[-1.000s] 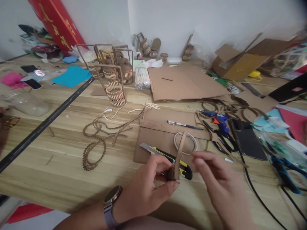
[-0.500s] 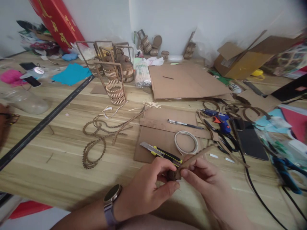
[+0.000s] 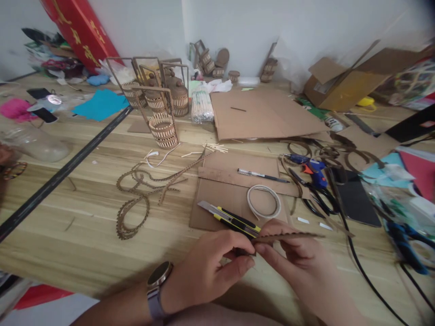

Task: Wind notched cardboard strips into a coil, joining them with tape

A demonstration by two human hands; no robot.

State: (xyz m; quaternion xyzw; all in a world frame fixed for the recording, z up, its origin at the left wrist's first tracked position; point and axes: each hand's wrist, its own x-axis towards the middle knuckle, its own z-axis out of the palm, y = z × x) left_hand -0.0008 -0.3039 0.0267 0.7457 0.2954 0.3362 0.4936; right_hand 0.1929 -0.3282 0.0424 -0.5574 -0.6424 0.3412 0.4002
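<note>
Between both hands is a narrow brown cardboard strip (image 3: 292,235) with a notched edge, its free end pointing right. My left hand (image 3: 217,262), with a watch on the wrist, is closed round a small dark rolled part at the strip's left end, mostly hidden by the fingers. My right hand (image 3: 295,258) pinches the strip just beside the left fingertips. Right behind the hands lies a yellow and black utility knife (image 3: 234,222), blade out, on a cardboard sheet (image 3: 207,208). A roll of tape (image 3: 263,201) lies beyond it.
Long notched cardboard strips (image 3: 132,203) lie coiled at left. Small baskets with tall handles (image 3: 163,131) stand behind them. Scissors (image 3: 319,199), a blue glue gun (image 3: 317,174) and a black cable (image 3: 356,267) are at right. Another person's hand (image 3: 5,156) shows at the far left edge.
The strip's free end has swung down from slanting upward to nearly level, with its notched edge now showing. My right fingers have shifted slightly. The other person's hand at far left has moved.
</note>
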